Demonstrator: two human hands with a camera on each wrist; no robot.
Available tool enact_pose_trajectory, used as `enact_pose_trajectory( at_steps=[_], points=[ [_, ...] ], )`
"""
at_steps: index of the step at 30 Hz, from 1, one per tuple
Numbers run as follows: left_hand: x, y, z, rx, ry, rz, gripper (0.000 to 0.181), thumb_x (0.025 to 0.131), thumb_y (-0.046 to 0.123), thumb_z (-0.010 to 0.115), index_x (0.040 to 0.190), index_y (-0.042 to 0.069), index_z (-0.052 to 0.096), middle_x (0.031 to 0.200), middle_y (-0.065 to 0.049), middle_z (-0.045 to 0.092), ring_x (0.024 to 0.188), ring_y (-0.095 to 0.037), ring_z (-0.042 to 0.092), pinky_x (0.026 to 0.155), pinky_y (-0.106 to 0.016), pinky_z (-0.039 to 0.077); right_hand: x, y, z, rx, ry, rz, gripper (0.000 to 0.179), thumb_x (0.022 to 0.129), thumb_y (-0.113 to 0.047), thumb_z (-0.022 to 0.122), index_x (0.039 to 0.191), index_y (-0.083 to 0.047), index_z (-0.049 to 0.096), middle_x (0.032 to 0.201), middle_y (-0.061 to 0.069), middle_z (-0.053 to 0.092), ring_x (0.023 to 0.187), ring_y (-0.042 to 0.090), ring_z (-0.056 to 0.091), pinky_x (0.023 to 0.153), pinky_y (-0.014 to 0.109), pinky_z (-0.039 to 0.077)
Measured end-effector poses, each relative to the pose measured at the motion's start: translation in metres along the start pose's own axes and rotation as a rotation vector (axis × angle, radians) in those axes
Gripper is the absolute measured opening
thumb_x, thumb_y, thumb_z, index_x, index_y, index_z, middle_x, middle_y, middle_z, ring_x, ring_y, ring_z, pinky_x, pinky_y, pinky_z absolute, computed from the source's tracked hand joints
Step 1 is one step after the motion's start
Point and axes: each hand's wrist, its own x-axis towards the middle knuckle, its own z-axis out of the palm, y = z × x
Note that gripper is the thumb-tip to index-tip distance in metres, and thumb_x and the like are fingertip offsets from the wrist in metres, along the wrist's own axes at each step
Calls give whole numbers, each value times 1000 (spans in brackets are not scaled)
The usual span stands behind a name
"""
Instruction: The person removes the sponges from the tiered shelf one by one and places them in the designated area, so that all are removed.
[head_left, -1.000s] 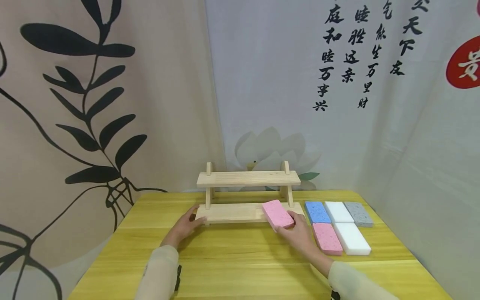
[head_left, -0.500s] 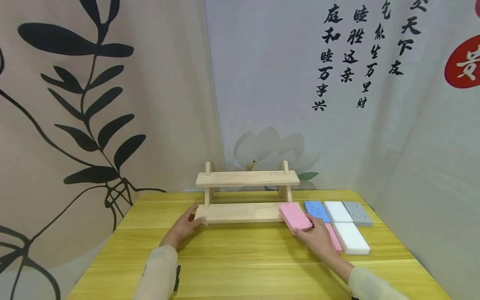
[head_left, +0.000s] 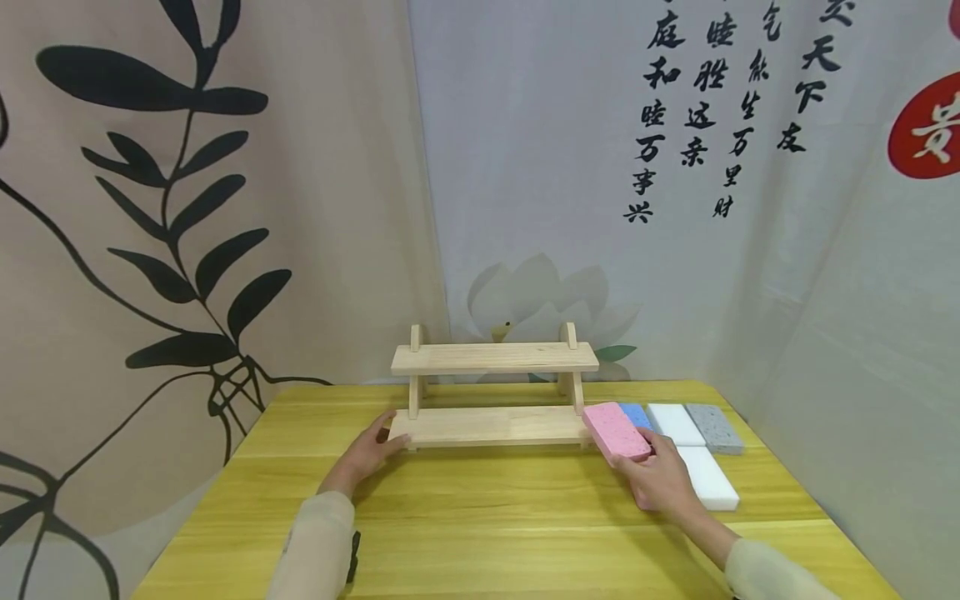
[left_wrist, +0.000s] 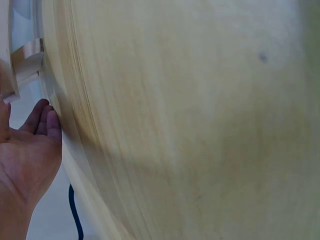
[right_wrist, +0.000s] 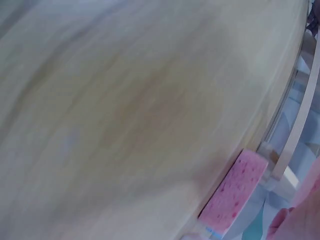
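My right hand [head_left: 663, 477] pinches a pink sponge [head_left: 615, 431] between thumb and fingers, just off the right end of a two-tier wooden shelf [head_left: 487, 425]. My left hand [head_left: 367, 457] holds the left end of the lower board, its thumb at the front edge and fingers at the end. In the left wrist view the left hand [left_wrist: 30, 155] shows its palm beside the shelf. A second pink sponge [right_wrist: 234, 192] lies on the table in the right wrist view; in the head view my right hand mostly covers it.
Right of the shelf lie a blue sponge [head_left: 636, 415], partly hidden by the held one, two white sponges [head_left: 708, 479] and a grey sponge [head_left: 715, 427]. All rest on the yellow wood-grain table [head_left: 480, 533]. A printed cloth [head_left: 337, 208] hangs behind.
My right hand has carried the pink sponge rightward, from in front of the lower board to beside its right end, over the other sponges. My left hand has stayed put.
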Motion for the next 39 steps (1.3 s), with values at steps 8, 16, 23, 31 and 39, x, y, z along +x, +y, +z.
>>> enact_pose_trajectory(
  at_steps=[8,16,23,31,39],
  points=[
    [-2,2,1,4,4,7,82,97,50,61,158,14,20,150,-34,32,137,-52,31,109,-64,29,-3,14,-21,-34,24,-18,83,88,-39,75,145,9,39,134,30,46,122,41,47,100,55,39],
    [-1,2,1,7,8,11,81,97,48,61,158,13,21,148,-33,35,136,-50,34,108,-63,30,-4,27,-44,-53,15,33,86,91,-43,72,147,10,33,134,31,45,118,40,48,96,52,41],
    [-3,2,1,16,7,19,82,97,48,60,158,12,20,149,-34,33,137,-51,32,108,-64,30,-4,40,-62,-70,37,21,86,91,-42,71,145,12,33,136,35,45,120,44,47,95,54,41],
    [-1,1,1,17,10,17,82,97,49,61,158,14,21,151,-35,30,139,-51,29,110,-64,26,-5,57,-80,-89,60,47,89,91,-45,70,146,13,31,134,34,42,117,43,44,91,51,39],
    [-3,2,1,15,8,8,81,98,48,60,158,13,20,150,-35,32,137,-52,31,108,-65,29,-6,82,-100,-83,79,90,90,94,-46,66,147,15,27,140,39,39,123,47,43,95,50,40]
  ],
)
